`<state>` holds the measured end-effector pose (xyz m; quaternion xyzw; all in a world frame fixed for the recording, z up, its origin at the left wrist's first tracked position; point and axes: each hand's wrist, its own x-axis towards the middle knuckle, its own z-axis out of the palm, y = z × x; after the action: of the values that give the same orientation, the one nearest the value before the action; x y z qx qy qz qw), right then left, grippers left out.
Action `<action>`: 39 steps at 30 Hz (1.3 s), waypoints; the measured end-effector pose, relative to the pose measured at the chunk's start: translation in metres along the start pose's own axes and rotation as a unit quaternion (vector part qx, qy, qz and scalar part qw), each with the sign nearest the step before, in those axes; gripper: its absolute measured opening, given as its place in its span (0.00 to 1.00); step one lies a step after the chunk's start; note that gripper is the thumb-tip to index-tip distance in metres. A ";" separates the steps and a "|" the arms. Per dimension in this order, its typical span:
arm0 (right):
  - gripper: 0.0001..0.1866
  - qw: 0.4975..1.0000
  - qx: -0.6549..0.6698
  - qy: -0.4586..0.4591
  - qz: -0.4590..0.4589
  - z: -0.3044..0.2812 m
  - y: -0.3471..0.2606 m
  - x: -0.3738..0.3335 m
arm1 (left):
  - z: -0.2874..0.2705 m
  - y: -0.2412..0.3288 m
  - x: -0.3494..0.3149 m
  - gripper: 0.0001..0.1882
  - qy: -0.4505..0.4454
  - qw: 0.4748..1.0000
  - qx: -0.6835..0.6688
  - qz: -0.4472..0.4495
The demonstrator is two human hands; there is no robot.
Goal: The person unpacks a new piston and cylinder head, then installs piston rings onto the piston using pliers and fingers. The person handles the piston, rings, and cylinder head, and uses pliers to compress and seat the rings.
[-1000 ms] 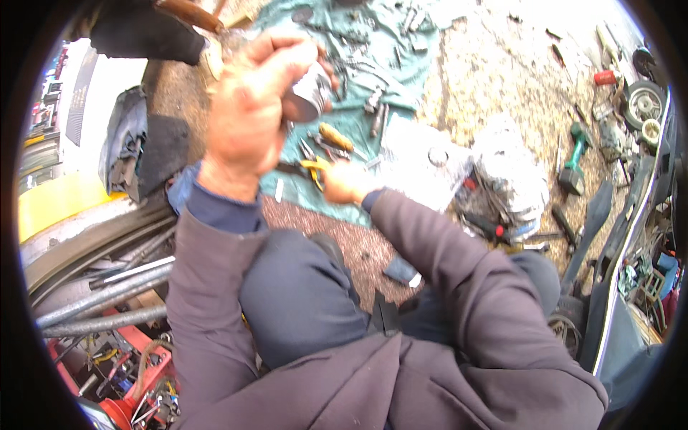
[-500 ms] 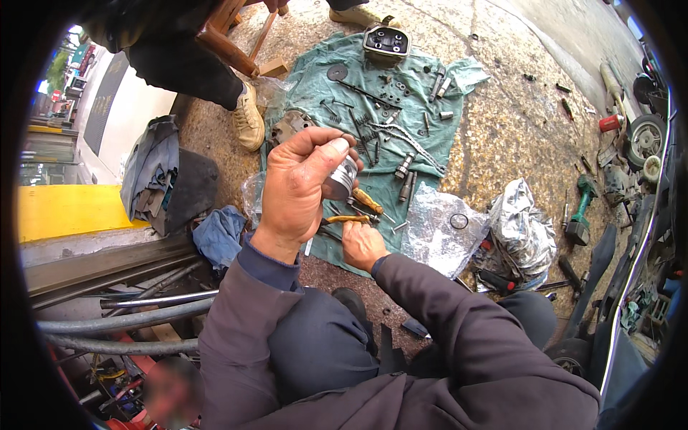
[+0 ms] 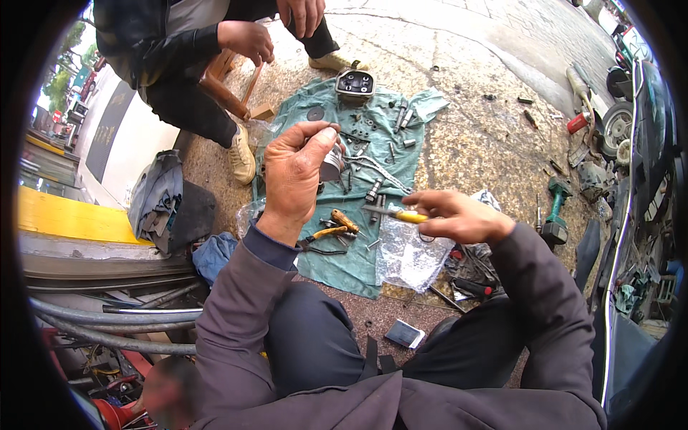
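The left hand (image 3: 295,168) is raised over the left part of a green cloth (image 3: 337,269), its thumb and curled fingers pinching a round metal part (image 3: 330,168) just to the hand's right. Well to the right of that hand, across a wide open gap, the right hand (image 3: 459,217) holds a yellow-handled tool (image 3: 411,216) between thumb and fingers, the thin grey end aimed left toward the other hand. The cloth's right edge runs just left of the right hand; a clear plastic sheet (image 3: 408,261) laps over it on the person's side.

Between the hands and nearer the person lie yellow-handled pliers (image 3: 326,233) and a wooden-handled tool (image 3: 345,219). Past the gap, a chain (image 3: 383,172) crosses the cloth, and a metal casting (image 3: 355,84) stands at its far edge, well beyond the left hand. A co-worker's shoe (image 3: 242,154) bounds the cloth's left edge, beyond the left hand. Beyond the right hand, speckled floor (image 3: 473,136) spreads broadly; a green drill (image 3: 556,211) lies well to that hand's right.
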<state>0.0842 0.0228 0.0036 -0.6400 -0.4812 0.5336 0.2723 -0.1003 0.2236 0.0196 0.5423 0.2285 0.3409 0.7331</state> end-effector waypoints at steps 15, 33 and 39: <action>0.26 0.812 0.541 -0.041 -0.213 0.019 -0.007 -0.062 | 0.084 -0.012 -0.021 0.07 0.005 0.987 0.068 0.143; 0.29 0.776 0.589 -0.072 -0.213 0.020 -0.006 -0.066 | 0.087 -0.009 -0.025 0.07 -0.027 0.989 0.041 0.138; 0.30 0.759 0.609 -0.085 -0.215 0.021 -0.002 -0.064 | 0.090 -0.009 -0.026 0.06 -0.027 0.985 0.058 0.159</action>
<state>0.0659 -0.0379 0.0263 -0.1709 -0.2009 0.6939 0.6700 -0.0519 0.1456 0.0381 0.6220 0.1391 0.4247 0.6429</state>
